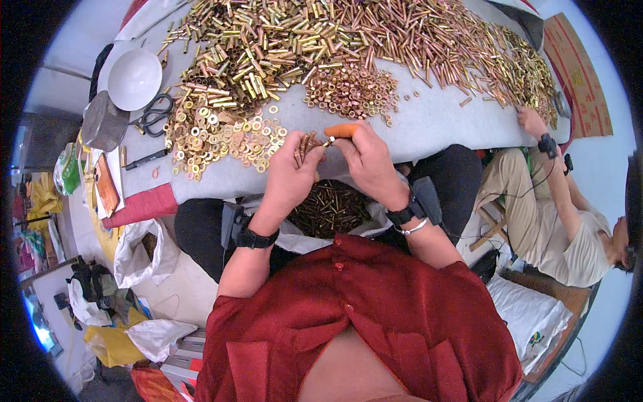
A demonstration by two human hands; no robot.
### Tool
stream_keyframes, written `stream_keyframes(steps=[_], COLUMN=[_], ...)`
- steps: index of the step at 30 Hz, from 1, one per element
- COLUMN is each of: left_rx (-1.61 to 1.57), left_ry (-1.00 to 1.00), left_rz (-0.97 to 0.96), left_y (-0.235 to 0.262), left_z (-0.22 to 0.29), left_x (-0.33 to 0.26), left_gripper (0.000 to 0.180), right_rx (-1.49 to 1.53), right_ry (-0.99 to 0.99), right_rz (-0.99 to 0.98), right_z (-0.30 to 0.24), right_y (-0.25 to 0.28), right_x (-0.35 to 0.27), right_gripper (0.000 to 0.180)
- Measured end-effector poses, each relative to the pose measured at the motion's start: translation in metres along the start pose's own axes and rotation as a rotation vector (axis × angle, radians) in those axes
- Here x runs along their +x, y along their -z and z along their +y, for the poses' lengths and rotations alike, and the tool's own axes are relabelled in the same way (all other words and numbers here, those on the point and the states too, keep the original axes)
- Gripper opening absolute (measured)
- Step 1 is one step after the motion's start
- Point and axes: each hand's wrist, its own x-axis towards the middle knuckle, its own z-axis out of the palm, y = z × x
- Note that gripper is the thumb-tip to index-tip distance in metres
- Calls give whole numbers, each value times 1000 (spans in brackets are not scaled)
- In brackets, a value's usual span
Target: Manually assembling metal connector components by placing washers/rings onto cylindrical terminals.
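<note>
My left hand (288,171) is closed around several brass-coloured metal sleeves or bolts (306,143). My right hand (370,161), with an orange finger cover (341,130) on one finger, pinches a small shiny nut-like piece (328,141) at the end of one of them. Both hands meet above the table's near edge. Below them, an open white sack (295,240) between my knees holds many dark threaded rods or bolts (328,209). Just beyond my hands lie a heap of flat washers (221,137) and a heap of small nuts (351,94).
A large heap of metal tubes (288,40) covers the table's far side. At left are a white bowl (134,79), a metal container (105,122), black scissors (157,115), a marker (146,159) and a phone (107,185). A co-worker (562,221) sits at right, one hand at the heap.
</note>
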Motion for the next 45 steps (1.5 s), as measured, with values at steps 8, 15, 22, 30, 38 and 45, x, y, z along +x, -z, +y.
stream_keyframes(steps=[8, 15, 22, 30, 38, 45], left_rx=[69, 156, 239, -162, -167, -65], left_ry=[-88, -139, -273, -44, -45, -68], left_rz=[4, 47, 111, 44, 81, 81], left_y=[-2, -6, -9, -5, -9, -9], left_z=[-1, -13, -6, -6, -6, -2], left_x=[-1, 0, -2, 4, 1, 0], left_gripper=[10, 11, 11, 10, 11, 10], right_rx=[26, -93, -386, 98, -45, -93], right_ry=[-30, 20, 141, -111, -151, 7], right_rz=[-35, -11, -47, 7, -68, -75], right_z=[-5, -1, -3, -1, -6, -7], right_y=[7, 6, 11, 6, 8, 7], right_x=[0, 0, 14, 22, 20, 23], right_gripper=[13, 11, 11, 14, 14, 10])
